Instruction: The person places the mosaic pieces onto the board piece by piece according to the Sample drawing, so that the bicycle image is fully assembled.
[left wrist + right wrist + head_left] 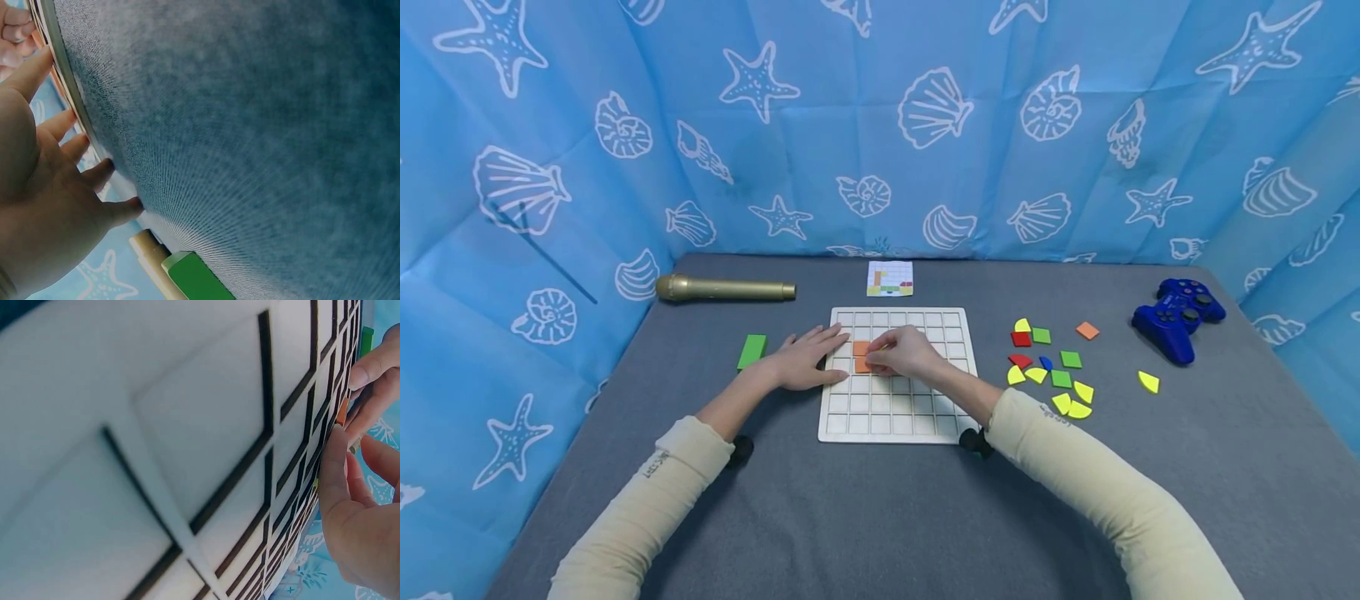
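Observation:
A white grid board (pixel 895 425) lies flat on the grey table. Two orange square tiles sit in its upper left part, an upper tile (pixel 861 347) and a lower tile (pixel 861 365). My right hand (pixel 908 353) reaches over the board and pinches the lower tile at its right side with bent fingertips. In the right wrist view, an orange edge (pixel 342 411) shows between the two hands' fingers. My left hand (pixel 801 360) rests with spread fingers on the board's left edge, its fingertips along the rim in the left wrist view.
A small pattern card (pixel 890 278) lies behind the board. Left of it are a gold microphone (pixel 726 288) and a green block (pixel 752 352). At right lie several coloured pieces, such as a green square (pixel 1071 359), an orange square (pixel 1087 331), and a blue game controller (pixel 1180 319).

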`<state>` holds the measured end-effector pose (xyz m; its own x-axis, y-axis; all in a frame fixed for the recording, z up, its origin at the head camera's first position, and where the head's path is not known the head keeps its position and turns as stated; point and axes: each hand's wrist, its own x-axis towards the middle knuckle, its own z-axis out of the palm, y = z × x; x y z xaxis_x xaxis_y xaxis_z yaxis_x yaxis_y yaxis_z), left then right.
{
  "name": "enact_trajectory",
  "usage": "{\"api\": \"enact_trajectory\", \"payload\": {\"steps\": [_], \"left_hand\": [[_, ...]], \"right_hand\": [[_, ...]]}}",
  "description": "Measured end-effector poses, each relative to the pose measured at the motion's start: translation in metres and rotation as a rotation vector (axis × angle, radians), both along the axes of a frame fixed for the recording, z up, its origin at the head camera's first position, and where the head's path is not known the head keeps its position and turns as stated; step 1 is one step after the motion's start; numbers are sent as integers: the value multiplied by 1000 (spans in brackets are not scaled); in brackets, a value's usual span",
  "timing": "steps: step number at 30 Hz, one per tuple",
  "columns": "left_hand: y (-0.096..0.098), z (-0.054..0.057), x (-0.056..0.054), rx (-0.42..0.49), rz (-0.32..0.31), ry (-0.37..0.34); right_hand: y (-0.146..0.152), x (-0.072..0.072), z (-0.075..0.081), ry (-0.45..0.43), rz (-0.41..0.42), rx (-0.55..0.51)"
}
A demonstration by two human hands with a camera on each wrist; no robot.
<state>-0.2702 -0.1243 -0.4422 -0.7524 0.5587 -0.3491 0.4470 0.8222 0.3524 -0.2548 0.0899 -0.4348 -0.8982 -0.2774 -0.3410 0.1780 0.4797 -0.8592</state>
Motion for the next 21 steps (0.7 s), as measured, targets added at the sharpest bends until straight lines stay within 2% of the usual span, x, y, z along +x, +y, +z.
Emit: {"api": "enact_trajectory", "payload": {"steps": [11,21], "left_hand": [[-1,1,1,4,2,-5],[0,0,0,17,-1,0]], "right_hand": [[0,0,-2,-8,17,-28],[1,-2,0,-60,-1,-79]]}}
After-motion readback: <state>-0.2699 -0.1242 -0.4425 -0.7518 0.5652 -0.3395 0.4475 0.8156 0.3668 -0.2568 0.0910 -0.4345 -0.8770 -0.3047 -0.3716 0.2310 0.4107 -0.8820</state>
